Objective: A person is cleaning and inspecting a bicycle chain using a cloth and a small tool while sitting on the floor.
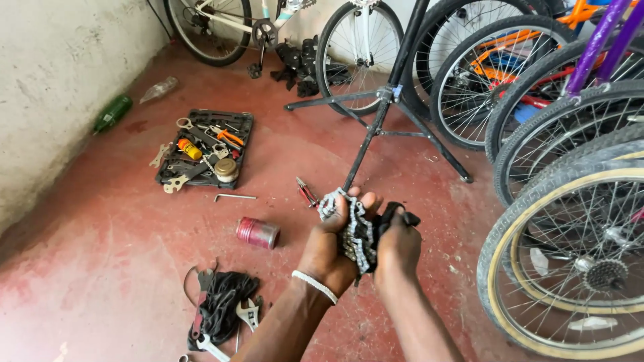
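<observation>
Head view, places given rel. to the repair stand (376, 127):

- Left hand (329, 248): just below stand's front leg; fingers curled shut round a bunched bike chain (352, 231); white band on wrist.
- Right hand (399, 245): touching chain from the right, closed on a black rag (396, 218) pressed vs. the links.
- Chain: between both hands, above the red floor (100, 268), links piled in a clump.
- Red pliers (306, 192): on floor just left of stand's foot.
- Red can (257, 232): lying on its side, lower left of stand.
- Hex key (235, 197): left of stand, near can.
- Tool tray (206, 149): well left of stand, full of misc. tools.
- Black strap pile w/ wrench (225, 305): far lower left.
- Green bottle (112, 113): by wall, far left.
- Bike wheels (570, 261): right of stand, in a row.
</observation>
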